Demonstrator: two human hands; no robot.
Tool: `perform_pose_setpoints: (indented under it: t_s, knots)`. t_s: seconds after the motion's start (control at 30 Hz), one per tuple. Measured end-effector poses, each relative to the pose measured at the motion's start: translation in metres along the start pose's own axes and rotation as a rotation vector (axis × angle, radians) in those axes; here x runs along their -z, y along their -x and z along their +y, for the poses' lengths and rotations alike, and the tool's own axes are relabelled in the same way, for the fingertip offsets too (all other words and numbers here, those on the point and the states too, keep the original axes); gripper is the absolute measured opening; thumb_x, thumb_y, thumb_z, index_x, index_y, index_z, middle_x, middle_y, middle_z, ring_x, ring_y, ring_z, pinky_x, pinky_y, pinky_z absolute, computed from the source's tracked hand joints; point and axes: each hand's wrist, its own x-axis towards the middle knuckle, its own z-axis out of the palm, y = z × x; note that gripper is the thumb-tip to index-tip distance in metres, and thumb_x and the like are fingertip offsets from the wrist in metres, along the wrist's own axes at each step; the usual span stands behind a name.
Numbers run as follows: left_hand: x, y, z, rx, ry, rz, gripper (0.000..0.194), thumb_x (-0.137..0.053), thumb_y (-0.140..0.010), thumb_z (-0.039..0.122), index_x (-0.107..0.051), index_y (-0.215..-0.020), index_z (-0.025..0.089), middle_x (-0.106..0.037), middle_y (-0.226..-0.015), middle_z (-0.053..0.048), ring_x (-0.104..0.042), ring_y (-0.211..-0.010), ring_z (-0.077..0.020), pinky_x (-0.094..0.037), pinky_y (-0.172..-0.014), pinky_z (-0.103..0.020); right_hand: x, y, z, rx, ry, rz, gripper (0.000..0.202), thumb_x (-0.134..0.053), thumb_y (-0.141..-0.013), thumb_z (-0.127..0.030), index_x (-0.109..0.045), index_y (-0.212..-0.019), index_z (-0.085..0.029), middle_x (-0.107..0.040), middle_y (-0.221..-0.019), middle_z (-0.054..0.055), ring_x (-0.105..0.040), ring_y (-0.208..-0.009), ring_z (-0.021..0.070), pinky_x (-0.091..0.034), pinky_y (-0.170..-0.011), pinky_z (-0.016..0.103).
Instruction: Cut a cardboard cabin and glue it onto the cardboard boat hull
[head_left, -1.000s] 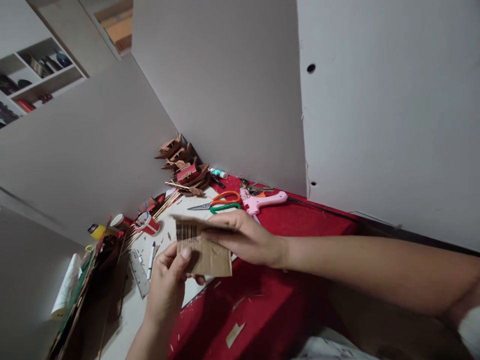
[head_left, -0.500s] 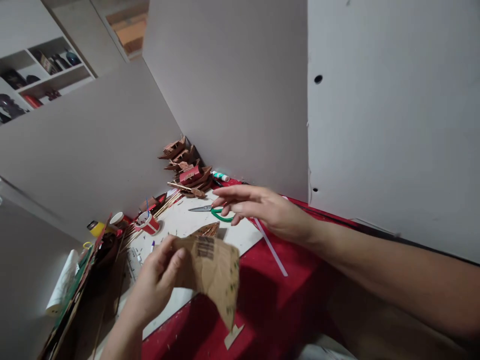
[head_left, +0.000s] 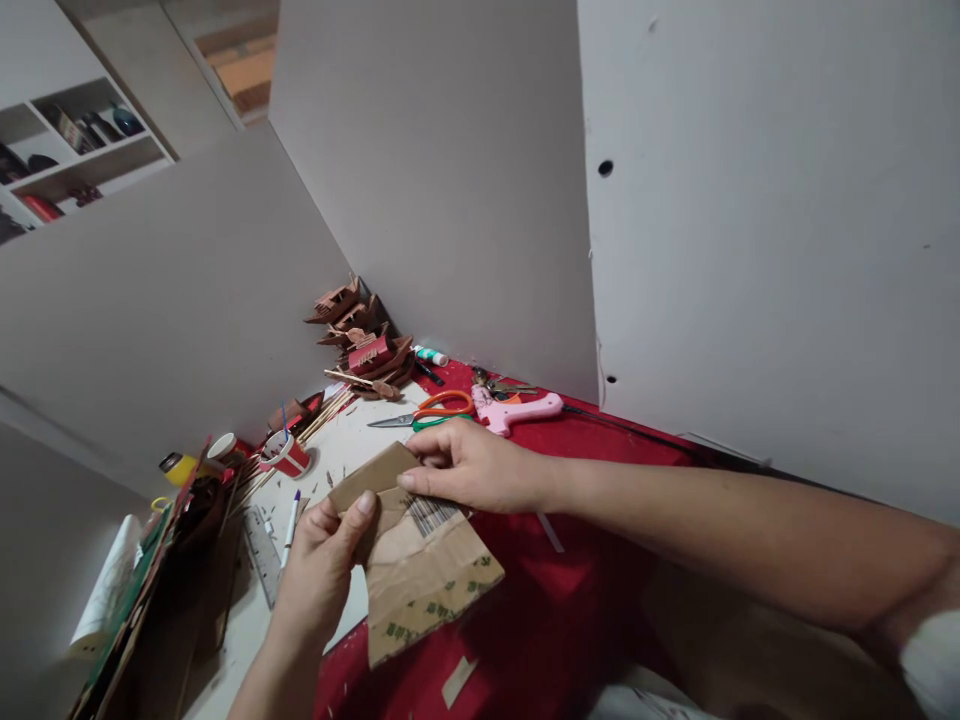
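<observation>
A brown cardboard piece (head_left: 427, 570) with a barcode and green print is held up over the table. My left hand (head_left: 322, 545) pinches its upper left part, thumb on the near face. At its upper right edge my right hand (head_left: 472, 465) grips it between thumb and fingers. Just beyond the right hand lie scissors with orange handles (head_left: 444, 404) and another pair with green handles (head_left: 450, 423), partly hidden by that hand. A pink glue gun (head_left: 525, 408) lies to their right.
Brown model boats (head_left: 364, 345) are stacked in the far corner. A red and white cup (head_left: 289, 455), a pen (head_left: 291, 525) and a ruler (head_left: 260, 555) lie left. A small scrap (head_left: 457, 682) is on the red cloth (head_left: 540, 620). Cardboard sheets stand at far left.
My right hand has come down and left and taken hold of the cardboard. The cardboard has turned, its printed face now more toward me. The orange scissors and glue gun have come into view.
</observation>
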Motion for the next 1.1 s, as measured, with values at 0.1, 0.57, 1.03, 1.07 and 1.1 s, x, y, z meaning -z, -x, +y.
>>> perform_pose_setpoints:
  t_s: [0.1, 0.57, 1.03, 1.07, 1.1]
  knots:
    - [-0.005, 0.006, -0.001, -0.051, -0.084, -0.007, 0.026, -0.072, -0.08, 0.038, -0.075, -0.094, 0.017, -0.07, -0.068, -0.003, -0.058, -0.058, -0.0136, -0.049, -0.062, -0.025, -0.002, 0.0, 0.004, 0.036, -0.01, -0.076, 0.012, -0.055, -0.084, -0.024, -0.058, -0.081, -0.012, -0.055, -0.068, -0.002, -0.048, -0.058, 0.0089, -0.038, -0.054, 0.019]
    - [-0.014, 0.012, -0.004, -0.065, -0.231, 0.04, 0.031, -0.071, -0.08, 0.042, -0.075, -0.097, 0.017, -0.071, -0.07, -0.003, -0.061, -0.061, -0.0165, -0.05, -0.064, -0.026, -0.003, 0.004, 0.012, 0.183, 0.056, -0.093, 0.024, -0.056, -0.086, -0.031, -0.059, -0.071, -0.013, -0.048, -0.063, -0.003, -0.044, -0.058, 0.0087, -0.038, -0.054, 0.02]
    - [-0.02, 0.012, -0.007, -0.039, -0.184, -0.05, 0.026, -0.074, -0.077, 0.04, -0.071, -0.074, 0.014, -0.065, -0.066, -0.001, -0.054, -0.061, -0.0124, -0.045, -0.058, -0.022, 0.002, 0.012, 0.027, 0.86, 0.946, 0.051, 0.024, -0.041, -0.097, -0.018, -0.062, -0.086, -0.012, -0.063, -0.073, 0.008, -0.056, -0.068, 0.0163, -0.043, -0.064, 0.027]
    - [-0.021, 0.012, -0.009, -0.057, -0.211, -0.042, 0.028, -0.074, -0.077, 0.041, -0.069, -0.071, 0.014, -0.062, -0.063, 0.0, -0.052, -0.059, -0.0113, -0.043, -0.056, -0.021, 0.002, 0.013, 0.028, 0.857, 0.947, 0.052, 0.023, -0.041, -0.097, -0.017, -0.062, -0.09, -0.011, -0.064, -0.075, 0.009, -0.057, -0.07, 0.0165, -0.044, -0.065, 0.027]
    - [-0.022, 0.012, -0.01, -0.067, -0.232, -0.026, 0.031, -0.073, -0.077, 0.042, -0.066, -0.066, 0.014, -0.059, -0.06, 0.001, -0.049, -0.056, -0.0101, -0.04, -0.054, -0.02, 0.002, 0.013, 0.029, 0.854, 0.953, 0.056, 0.022, -0.041, -0.097, -0.016, -0.062, -0.093, -0.011, -0.065, -0.077, 0.009, -0.058, -0.072, 0.0167, -0.044, -0.067, 0.027]
